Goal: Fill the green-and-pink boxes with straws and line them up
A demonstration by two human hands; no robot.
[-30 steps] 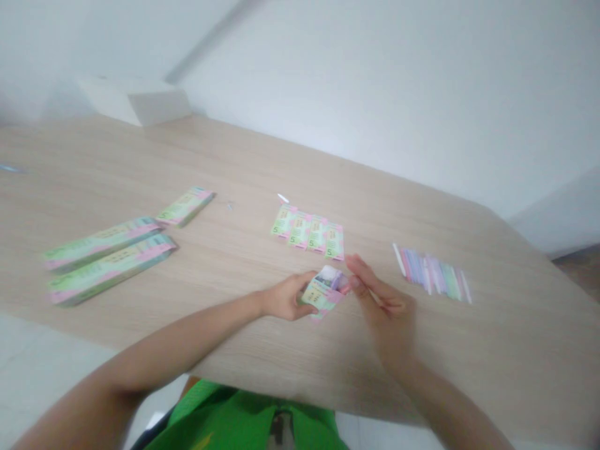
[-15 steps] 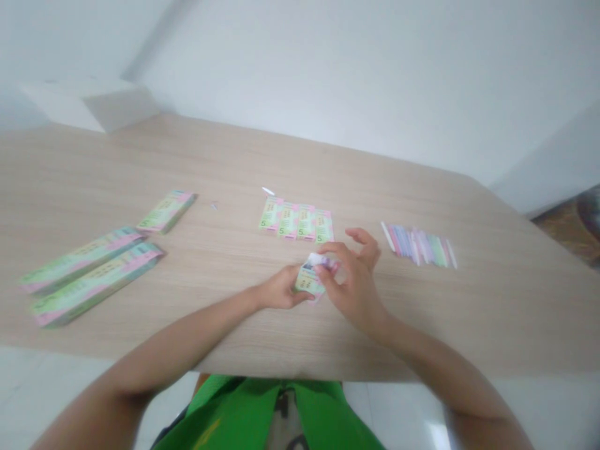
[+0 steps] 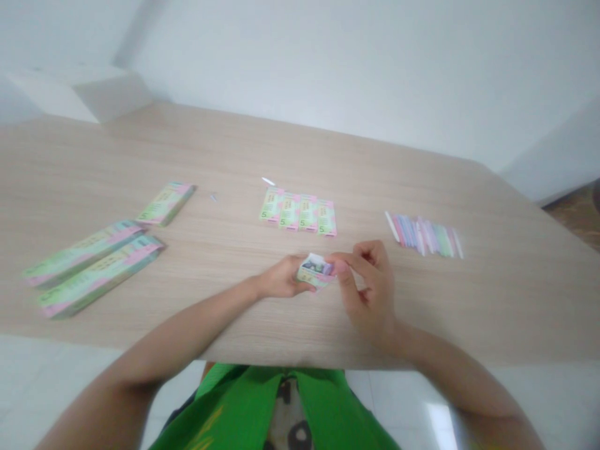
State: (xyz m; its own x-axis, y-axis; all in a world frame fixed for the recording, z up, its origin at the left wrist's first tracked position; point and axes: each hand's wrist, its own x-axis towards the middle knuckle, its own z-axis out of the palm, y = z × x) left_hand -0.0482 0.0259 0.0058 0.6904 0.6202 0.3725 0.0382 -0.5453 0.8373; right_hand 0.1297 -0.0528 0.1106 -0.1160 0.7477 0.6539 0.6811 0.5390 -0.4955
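Observation:
A small green and pink carton (image 3: 313, 272) is tilted above the table's near side, its top end open toward me. My left hand (image 3: 284, 278) is wrapped round the carton's left side, with the thumb along its lower edge. At the carton's right side, my right hand (image 3: 368, 287) has its thumb and index finger pinched together at the opening's edge. Whether those fingertips grip the carton's flap or something inside is hidden. Beyond my hands, several flat green and pink cartons marked 5 (image 3: 299, 211) lie side by side in a row.
Several pastel sticks or slim packets (image 3: 424, 235) lie in a row on the right. Three longer green and pink boxes (image 3: 100, 275) rest at the left. A small white stick (image 3: 269, 181) lies behind the flat cartons. A white box-like block (image 3: 112, 94) stands at the back left.
My right hand's fingers have drawn into a closer pinch at the carton's right edge. The carton's opening now tips more toward me. The camera view has shifted slightly.

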